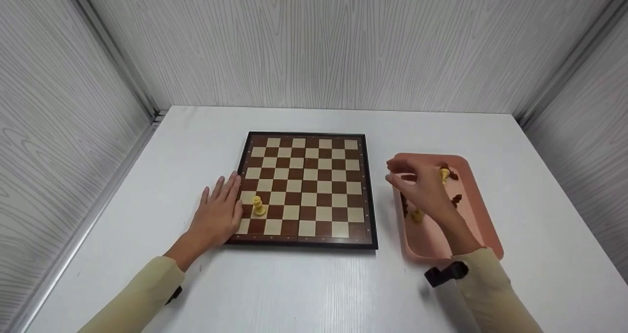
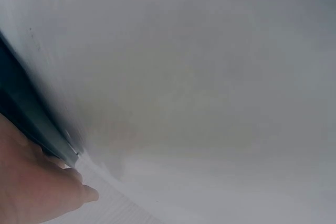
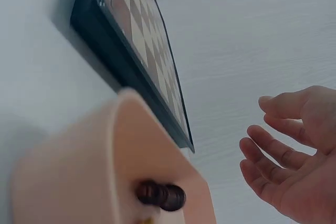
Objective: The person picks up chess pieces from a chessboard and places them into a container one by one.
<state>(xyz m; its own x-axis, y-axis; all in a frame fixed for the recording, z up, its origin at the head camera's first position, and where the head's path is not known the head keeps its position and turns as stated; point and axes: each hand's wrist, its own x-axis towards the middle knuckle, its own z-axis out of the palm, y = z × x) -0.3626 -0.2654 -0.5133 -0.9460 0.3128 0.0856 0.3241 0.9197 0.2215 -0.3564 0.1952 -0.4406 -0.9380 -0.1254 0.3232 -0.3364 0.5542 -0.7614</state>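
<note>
A brown-and-cream chessboard point(image 1: 314, 178) lies flat on the white table. My left hand point(image 1: 218, 217) rests along its left edge, fingers extended; in the left wrist view the hand point(image 2: 37, 182) touches the board's dark side point(image 2: 31, 106). A yellow chess piece point(image 1: 258, 206) with a flat top stands upright near the lower left corner of the board. Over the pink tray point(image 1: 483, 210) hovers my right hand point(image 1: 424, 186), its fingers loosely bent. Nothing shows between the fingers of the right hand point(image 3: 296, 156) in the right wrist view.
Inside the tray lie several dark and yellow pieces, among them a dark one point(image 3: 160, 195) near the wall and a yellow one point(image 1: 444, 174) at the back; the right arm hides part of it. Pale wood-grain panels point(image 1: 333, 43) enclose the table point(image 1: 294, 289) at back and sides.
</note>
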